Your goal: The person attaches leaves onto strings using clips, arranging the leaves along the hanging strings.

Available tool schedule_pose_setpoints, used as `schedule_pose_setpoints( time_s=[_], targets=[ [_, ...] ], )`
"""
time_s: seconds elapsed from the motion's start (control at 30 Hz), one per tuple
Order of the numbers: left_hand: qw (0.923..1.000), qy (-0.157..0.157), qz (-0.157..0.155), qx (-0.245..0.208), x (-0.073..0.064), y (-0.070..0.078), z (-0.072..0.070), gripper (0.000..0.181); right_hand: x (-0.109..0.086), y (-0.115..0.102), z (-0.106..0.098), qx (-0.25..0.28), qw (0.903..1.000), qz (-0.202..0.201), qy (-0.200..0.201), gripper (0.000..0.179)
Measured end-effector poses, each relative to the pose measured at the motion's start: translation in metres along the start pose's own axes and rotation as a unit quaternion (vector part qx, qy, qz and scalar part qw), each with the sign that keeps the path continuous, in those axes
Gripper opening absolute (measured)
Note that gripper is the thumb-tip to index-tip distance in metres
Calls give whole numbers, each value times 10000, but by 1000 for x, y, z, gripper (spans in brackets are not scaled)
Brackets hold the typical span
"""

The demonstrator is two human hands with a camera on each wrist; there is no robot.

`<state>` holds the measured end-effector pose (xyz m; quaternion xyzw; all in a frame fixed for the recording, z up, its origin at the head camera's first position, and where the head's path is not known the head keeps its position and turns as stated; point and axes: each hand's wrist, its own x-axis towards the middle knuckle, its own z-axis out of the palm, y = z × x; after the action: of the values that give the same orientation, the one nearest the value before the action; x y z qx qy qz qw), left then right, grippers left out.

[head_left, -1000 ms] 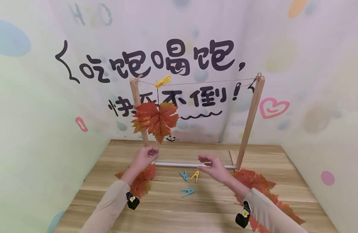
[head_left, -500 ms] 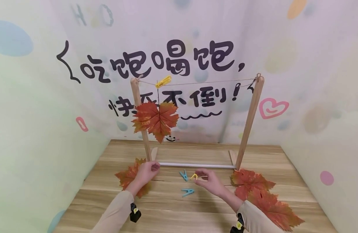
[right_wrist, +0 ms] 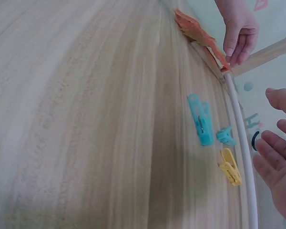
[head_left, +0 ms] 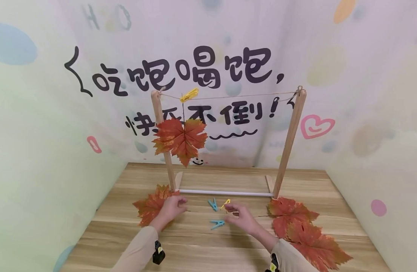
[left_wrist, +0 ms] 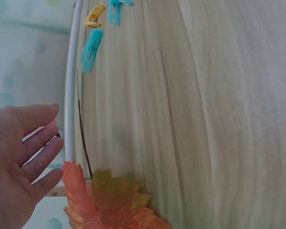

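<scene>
My left hand (head_left: 171, 208) hovers over the stem side of the left maple leaf (head_left: 150, 206), its fingers loosely bent with nothing between them. In the left wrist view, that hand (left_wrist: 26, 157) appears beside the white rod, thumb and fingers apart. My right hand (head_left: 243, 219) is beside the clothespins, fingers relaxed and holding nothing. Nearest it are a yellow clothespin (head_left: 226, 204), partly hidden by the fingers in the head view, and a blue clothespin (head_left: 217, 224). Another blue clothespin (head_left: 213, 204) lies to their left. All three lie on the table.
A wooden frame (head_left: 290, 145) with a white bottom rod (head_left: 225, 193) stands behind the hands. Twine (head_left: 242, 96) spans its posts; a yellow clothespin (head_left: 189, 95) holds a hanging leaf (head_left: 182, 139) there. Two overlapping leaves (head_left: 317, 241) lie at the right.
Both hands have come down and nearer the body. The left moved from beside the left post to the leaf on the table; the right lowered to the clothespins. The hanging leaf stays put.
</scene>
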<state>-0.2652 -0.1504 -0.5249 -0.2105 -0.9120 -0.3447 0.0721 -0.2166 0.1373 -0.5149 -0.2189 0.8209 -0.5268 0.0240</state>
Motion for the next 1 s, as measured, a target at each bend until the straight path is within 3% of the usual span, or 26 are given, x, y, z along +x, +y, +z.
schedule_pose_setpoints(
  time_s=[0.13,0.27,0.57,0.73,0.87,1.0],
  targets=[
    [9996,-241,-86,-88,-1,-3,4,27,0,17,6,-57,10000,34,-46,39],
    [9989,-413,-147,-189,-2,-4,8,26,-2,4,6,18,10000,19,-73,37],
    [9993,-304,204,-92,-9,-8,18,13,-1,22,15,113,9995,281,-116,44],
    [9994,-276,141,147,-10,-7,19,9,-4,8,13,248,9991,324,-113,41],
    [9993,-345,94,103,-9,-8,16,8,-7,-9,10,402,9984,376,-144,39],
    [9988,-471,73,-108,-7,-9,13,6,-8,-12,10,442,9980,407,-189,38]
  ],
)
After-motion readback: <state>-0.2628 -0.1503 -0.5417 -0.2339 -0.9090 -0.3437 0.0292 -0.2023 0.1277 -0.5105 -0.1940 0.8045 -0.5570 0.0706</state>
